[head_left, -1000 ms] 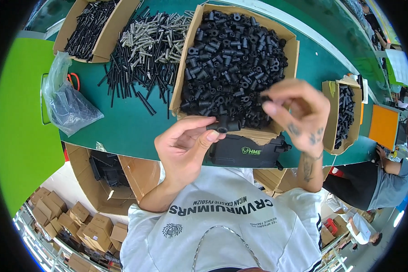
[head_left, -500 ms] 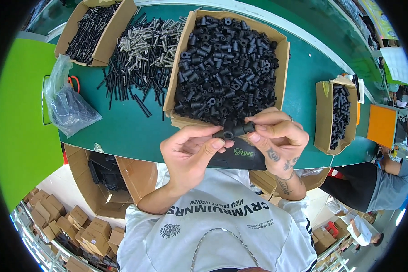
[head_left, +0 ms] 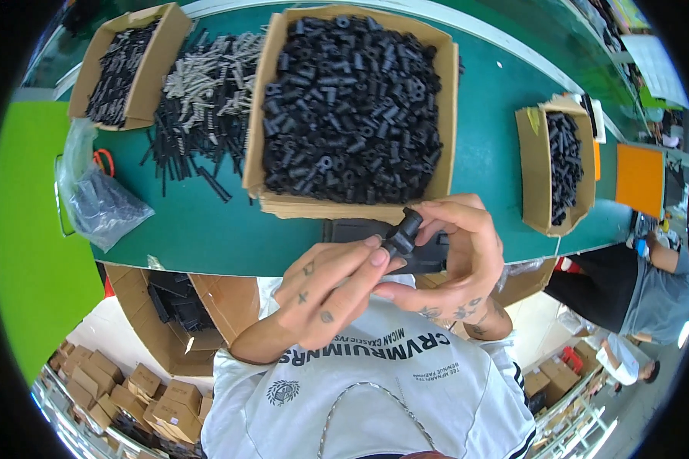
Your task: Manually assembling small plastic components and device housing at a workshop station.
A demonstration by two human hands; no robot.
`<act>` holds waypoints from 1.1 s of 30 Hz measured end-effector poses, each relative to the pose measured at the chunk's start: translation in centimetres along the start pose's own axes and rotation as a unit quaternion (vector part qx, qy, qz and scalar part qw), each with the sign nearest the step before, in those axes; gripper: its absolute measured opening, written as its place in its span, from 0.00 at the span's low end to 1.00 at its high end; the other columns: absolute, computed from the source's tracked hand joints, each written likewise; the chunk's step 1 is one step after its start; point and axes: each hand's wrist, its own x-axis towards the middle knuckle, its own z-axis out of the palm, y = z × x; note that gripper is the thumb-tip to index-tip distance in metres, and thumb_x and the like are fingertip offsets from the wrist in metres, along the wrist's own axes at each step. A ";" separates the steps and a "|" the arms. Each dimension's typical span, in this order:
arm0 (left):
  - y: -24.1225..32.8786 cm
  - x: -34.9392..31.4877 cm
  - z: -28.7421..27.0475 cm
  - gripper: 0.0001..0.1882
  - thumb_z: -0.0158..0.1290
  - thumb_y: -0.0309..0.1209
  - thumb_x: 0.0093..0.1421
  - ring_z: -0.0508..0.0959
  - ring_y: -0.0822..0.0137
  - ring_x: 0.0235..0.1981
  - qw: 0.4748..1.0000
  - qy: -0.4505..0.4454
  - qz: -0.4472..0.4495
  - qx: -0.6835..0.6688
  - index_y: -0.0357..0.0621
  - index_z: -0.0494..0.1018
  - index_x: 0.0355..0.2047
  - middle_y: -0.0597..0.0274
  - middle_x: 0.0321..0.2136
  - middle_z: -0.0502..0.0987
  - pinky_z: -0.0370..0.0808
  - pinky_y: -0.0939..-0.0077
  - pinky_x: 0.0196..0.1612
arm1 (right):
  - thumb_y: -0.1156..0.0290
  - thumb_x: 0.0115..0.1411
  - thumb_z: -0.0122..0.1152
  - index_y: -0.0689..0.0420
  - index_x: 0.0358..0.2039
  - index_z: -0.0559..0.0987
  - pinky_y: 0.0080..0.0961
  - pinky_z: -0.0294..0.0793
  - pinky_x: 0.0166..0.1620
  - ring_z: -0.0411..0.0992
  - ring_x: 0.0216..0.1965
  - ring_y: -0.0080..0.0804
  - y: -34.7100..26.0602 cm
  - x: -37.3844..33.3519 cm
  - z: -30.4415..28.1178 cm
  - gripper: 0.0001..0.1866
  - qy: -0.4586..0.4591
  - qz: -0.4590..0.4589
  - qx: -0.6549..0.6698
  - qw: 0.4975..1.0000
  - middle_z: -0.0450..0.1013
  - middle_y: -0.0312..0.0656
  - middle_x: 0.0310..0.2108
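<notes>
A small black plastic fitting [head_left: 403,233], a short cylinder on a thicker body, stands tilted between my hands in front of a large cardboard box. My left hand [head_left: 325,294] pinches its lower end between thumb and fingers. Around the upper end curves my right hand [head_left: 467,256], its fingertips close beside the fitting and its thumb apart, below. Whether a right fingertip touches the fitting is hard to tell. Many similar black fittings [head_left: 352,115] fill the large cardboard box [head_left: 446,115] just beyond. Under my hands lies a flat black item [head_left: 352,229], partly hidden.
Loose springs [head_left: 207,84] and black rods [head_left: 199,164] lie left of the large box. Farther left are a carton of rods [head_left: 147,84] and a clear bag [head_left: 103,206]. A small carton [head_left: 536,176] stands right. An open box [head_left: 138,314] sits below the table's edge.
The fitting has turned from lying sideways to standing tilted. My right thumb has come off it and dropped lower; my left hand has rolled over, its back now showing.
</notes>
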 end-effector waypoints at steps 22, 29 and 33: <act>-1.0 -2.8 2.7 0.34 0.67 0.39 0.46 0.76 0.57 0.52 0.929 -0.359 -0.036 0.089 0.43 0.73 0.54 0.55 0.54 0.74 0.69 0.62 0.53 | 0.59 0.35 0.84 0.57 0.31 0.82 0.21 0.79 0.28 0.79 0.28 0.32 5.3 -5.7 -10.2 0.24 -0.117 -0.158 -0.258 0.946 0.80 0.48 0.39; -1.6 -2.8 2.3 0.38 0.67 0.43 0.44 0.75 0.57 0.50 0.914 -0.394 -0.020 0.093 0.45 0.72 0.56 0.55 0.55 0.73 0.71 0.64 0.49 | 0.54 0.33 0.80 0.55 0.34 0.83 0.22 0.78 0.30 0.79 0.32 0.35 5.2 -5.4 -10.5 0.28 -0.179 -0.138 -0.294 0.929 0.78 0.47 0.39; -1.7 -3.0 2.3 0.37 0.66 0.42 0.45 0.75 0.57 0.51 0.914 -0.395 -0.026 0.087 0.45 0.71 0.56 0.56 0.55 0.73 0.71 0.64 0.49 | 0.54 0.35 0.79 0.56 0.34 0.84 0.23 0.76 0.29 0.76 0.34 0.37 7.1 -5.9 -10.3 0.26 -0.150 -0.119 -0.198 0.961 0.77 0.48 0.40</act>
